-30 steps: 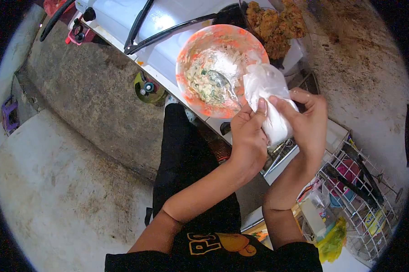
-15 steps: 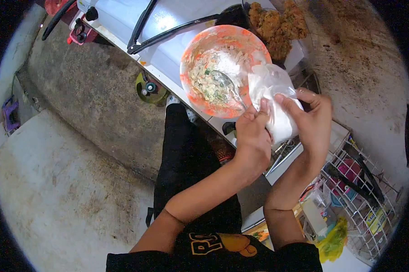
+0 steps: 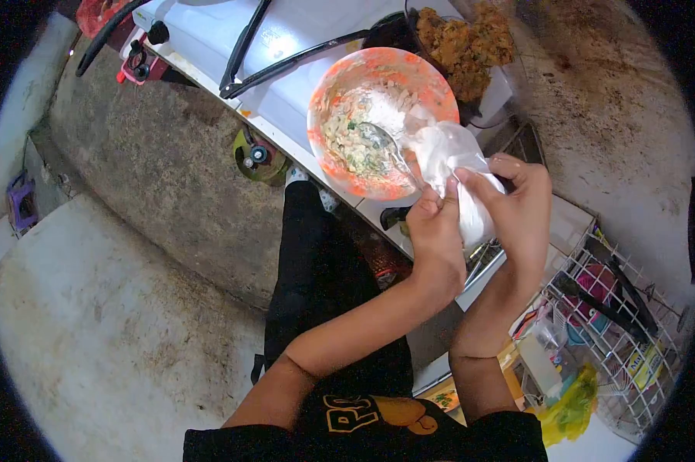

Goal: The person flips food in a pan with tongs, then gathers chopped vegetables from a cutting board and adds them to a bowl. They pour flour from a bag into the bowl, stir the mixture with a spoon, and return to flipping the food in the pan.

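Observation:
An orange and white bowl [image 3: 324, 165] holds a pale batter with green bits and a heap of white powder. A metal spoon [image 3: 377, 136] rests in it, its handle running toward my left hand. My left hand [image 3: 434, 227] is closed at the bowl's lower right rim, pinching the side of a clear plastic bag [image 3: 475, 208] of white powder. On the bag's other side, my right hand [image 3: 517, 200] grips it near the top with thumb and fingers. The bag's mouth leans over the bowl's right edge.
Browned fried food [image 3: 467, 46] fills a container behind the bowl. A white stove top [image 3: 201, 35] with black bars lies at upper left. A wire rack [image 3: 617, 331] stands at right, and a green gas cylinder [image 3: 259, 154] is on the floor.
The bag and both hands have shifted slightly left, and the bag's top has sunk a little lower at the bowl's rim. Both hands still hold the bag.

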Demonstrator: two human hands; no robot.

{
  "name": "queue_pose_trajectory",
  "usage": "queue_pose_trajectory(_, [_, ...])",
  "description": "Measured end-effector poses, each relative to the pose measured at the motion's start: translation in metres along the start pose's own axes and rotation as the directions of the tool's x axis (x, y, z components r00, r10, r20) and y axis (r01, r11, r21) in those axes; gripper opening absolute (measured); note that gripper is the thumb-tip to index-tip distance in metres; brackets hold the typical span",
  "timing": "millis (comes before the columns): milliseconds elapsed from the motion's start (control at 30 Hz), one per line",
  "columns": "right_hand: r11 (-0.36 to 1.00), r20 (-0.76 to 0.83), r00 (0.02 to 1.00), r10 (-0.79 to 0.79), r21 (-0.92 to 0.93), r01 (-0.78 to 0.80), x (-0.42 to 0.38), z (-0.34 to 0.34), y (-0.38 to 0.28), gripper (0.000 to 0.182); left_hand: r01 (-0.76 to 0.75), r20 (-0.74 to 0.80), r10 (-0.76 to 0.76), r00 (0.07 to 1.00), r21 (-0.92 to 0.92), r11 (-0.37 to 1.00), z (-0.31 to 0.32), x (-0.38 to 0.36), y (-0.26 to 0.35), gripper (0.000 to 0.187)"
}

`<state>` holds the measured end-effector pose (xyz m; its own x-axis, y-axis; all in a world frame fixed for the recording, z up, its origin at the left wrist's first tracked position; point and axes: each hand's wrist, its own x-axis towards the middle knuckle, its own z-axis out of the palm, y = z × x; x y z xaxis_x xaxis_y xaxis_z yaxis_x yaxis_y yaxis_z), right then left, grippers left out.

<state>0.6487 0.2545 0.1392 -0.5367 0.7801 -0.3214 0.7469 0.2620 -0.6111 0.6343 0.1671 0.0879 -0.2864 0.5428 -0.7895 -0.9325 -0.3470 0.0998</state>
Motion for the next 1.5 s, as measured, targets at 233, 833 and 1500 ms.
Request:
queue_pose_trajectory(233, [0.986, -0.013, 1.0, 0.017, 0.164, -0.015, -0.011, -0.011, 0.022, 0.018, -0.015, 0.077, 0.013, 0.997, 0.018, 1.0, 0.006, -0.008, -0.006, 0.024])
queue_pose_trajectory(833, [0.739, -0.262, 0.965, -0.015, 0.647, 0.187, -0.064, -0.033, 0.083, 0.045, -0.571, 0.603, 0.199, 0.772, 0.522, 0.634, -0.018, -0.034, -0.024, 0.024])
queue_pose_trajectory(1500, [0.777, -0.393, 0.833, 0.39, 0.625, -0.069, -0.165, -0.047, 0.159, 0.013, -0.521, 0.93, -0.161, 0.331, 0.038, -0.853, 0.004, 0.078, 0.102, 0.02])
